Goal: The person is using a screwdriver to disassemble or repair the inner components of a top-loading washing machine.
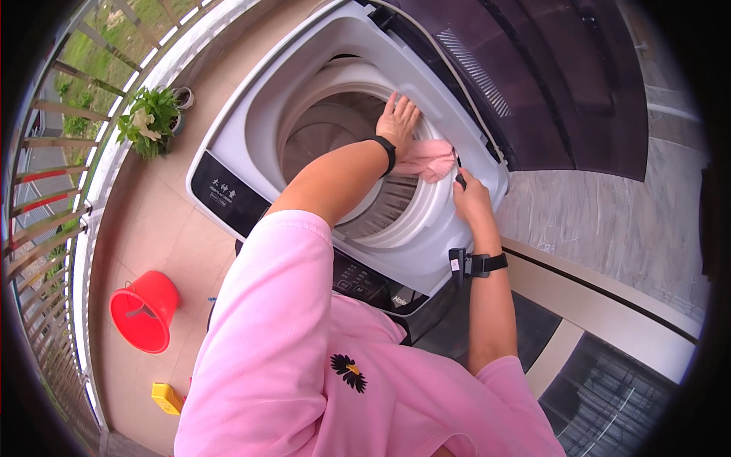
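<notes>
A white top-loading washing machine (232,141) stands open beneath me, its metal drum (312,133) visible. My left hand (397,122), with a black wristband, has its fingers stretched out on the upper right of the drum's rim, just above a pink cloth (432,158). The cloth lies over the rim and partly hangs into the drum. My right hand (470,196), at the machine's right edge, grips a slim black-handled tool (460,178) reaching up to the cloth; its tip is hard to make out. A black strapped device (477,265) is on my right wrist.
The raised dark lid (548,91) fills the upper right. On the left, a potted plant (145,122), a red bucket (152,305) and a yellow object (166,397) rest on tiles beside a balcony railing (53,198). A grey wall or surface (594,236) lies to the right.
</notes>
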{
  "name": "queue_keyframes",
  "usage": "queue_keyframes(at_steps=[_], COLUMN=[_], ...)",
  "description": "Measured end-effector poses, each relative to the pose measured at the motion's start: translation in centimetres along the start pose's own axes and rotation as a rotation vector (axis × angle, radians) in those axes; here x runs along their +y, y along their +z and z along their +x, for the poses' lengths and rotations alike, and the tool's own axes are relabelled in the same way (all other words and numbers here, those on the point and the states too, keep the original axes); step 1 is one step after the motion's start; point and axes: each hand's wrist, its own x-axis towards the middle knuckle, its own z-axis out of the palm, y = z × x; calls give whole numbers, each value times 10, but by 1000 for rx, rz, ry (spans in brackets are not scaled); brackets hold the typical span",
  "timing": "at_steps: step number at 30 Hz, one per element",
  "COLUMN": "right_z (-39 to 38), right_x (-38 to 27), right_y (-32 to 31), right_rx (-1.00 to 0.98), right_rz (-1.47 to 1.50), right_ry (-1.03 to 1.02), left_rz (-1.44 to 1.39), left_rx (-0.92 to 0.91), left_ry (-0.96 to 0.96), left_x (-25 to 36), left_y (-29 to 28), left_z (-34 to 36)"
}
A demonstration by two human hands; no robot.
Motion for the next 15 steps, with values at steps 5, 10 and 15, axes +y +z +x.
queue_keyframes(at_steps=[5,10,15], right_z=[1,-2,-4], right_x=[7,8,9], right_y=[3,4,9], right_rx=[11,-36,-26], right_rz=[-17,87,132], right_ry=[-36,33,46], left_rz=[-75,10,-8], left_rx=[60,171,258], left_ry=[113,194,20], left_x=[-18,-15,-2], left_y=[5,7,27], left_z=[31,46,60])
